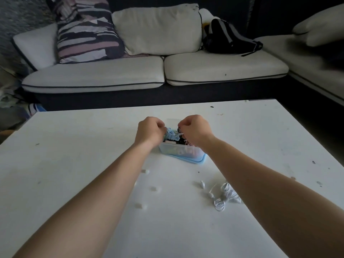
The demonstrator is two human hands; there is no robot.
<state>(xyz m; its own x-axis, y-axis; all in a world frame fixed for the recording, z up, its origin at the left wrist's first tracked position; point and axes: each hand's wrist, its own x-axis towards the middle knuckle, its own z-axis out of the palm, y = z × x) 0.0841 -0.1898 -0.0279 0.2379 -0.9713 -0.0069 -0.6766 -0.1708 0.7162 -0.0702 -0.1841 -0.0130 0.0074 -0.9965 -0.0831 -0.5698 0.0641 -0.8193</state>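
The left hand point(150, 132) has its fingers curled and pinches a bit of blue cloth point(171, 134) that sticks up from the box point(178, 151). The box sits right under both hands, on the white table point(74, 155). It is small, with see-through sides, and it is full of mixed small stuff. A blue lid point(197, 161) lies under it. The right hand point(195, 132) is curled too and pinches a black thing point(180, 130) just beside the blue cloth. There are two hands, one box and one lid. Near the left arm, closer to the person than the hands, lie three small white bits point(144, 171). By the right arm lies one bunch of white cord point(225, 194). The fingertips are turned away, so the pinches are hard to see. The hands hide most of the box top. What the black thing is cannot be told, and the stuff in the box is blurry.
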